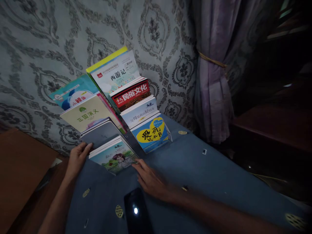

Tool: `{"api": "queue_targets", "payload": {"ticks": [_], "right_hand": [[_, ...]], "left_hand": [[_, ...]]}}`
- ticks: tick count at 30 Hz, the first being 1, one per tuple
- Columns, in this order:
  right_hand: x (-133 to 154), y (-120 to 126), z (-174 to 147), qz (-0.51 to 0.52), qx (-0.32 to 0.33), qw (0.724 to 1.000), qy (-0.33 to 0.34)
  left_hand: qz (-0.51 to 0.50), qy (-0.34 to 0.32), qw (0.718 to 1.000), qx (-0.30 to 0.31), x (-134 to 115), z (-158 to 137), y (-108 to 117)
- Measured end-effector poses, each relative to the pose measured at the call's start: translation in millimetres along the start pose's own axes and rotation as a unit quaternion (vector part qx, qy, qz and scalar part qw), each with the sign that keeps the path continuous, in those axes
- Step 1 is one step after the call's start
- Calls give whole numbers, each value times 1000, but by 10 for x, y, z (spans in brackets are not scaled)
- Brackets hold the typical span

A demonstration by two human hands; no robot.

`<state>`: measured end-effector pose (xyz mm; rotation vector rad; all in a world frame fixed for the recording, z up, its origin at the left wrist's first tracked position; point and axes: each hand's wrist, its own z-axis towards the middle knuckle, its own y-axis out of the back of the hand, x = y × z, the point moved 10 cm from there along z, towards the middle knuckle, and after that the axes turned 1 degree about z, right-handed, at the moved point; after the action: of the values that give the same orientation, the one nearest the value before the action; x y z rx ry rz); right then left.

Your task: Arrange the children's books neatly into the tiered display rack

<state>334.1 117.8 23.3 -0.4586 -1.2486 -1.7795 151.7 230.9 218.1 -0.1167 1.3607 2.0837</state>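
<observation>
Two rows of upright, slightly leaning books stand on a blue cloth-covered table (192,169). At the front of the left row is a book with a girl in a green field (119,157), and a grey-covered book (101,134) stands behind it. My left hand (79,154) is closed at the grey book's lower left edge, thumb and fingers together. My right hand (149,177) grips the front book's lower right corner with its fingertips. Beside them, the right row has a blue book with a yellow heart (152,133) at its front.
Further back stand a pale green book (84,112), a teal book (73,92), a red book (133,94) and a tall white book (117,73). A black phone (137,214) lies near me. Patterned wallpaper (156,29) and a tied purple curtain (214,81) border the table.
</observation>
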Motion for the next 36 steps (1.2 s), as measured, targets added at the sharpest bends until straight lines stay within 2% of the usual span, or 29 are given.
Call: {"api": "queue_targets", "payload": {"ticks": [4, 9, 16, 21, 30, 36], "right_hand": [[-26, 29, -18, 12, -32, 999, -2], [15, 108, 26, 7, -55, 998, 28], [335, 483, 334, 7, -138, 988, 66], [514, 629, 502, 1, -175, 982, 66], [680, 790, 651, -24, -206, 977, 50], [802, 905, 766, -51, -213, 974, 64]], "left_hand": [[-10, -4, 1000, 3, 72, 8, -35], [-30, -16, 999, -27, 106, -19, -31], [-112, -13, 993, -25, 224, -55, -115], [-168, -12, 986, -22, 269, -60, -147], [-241, -6, 970, -7, 285, -74, -206], [-246, -11, 969, -8, 305, -77, -208]]}}
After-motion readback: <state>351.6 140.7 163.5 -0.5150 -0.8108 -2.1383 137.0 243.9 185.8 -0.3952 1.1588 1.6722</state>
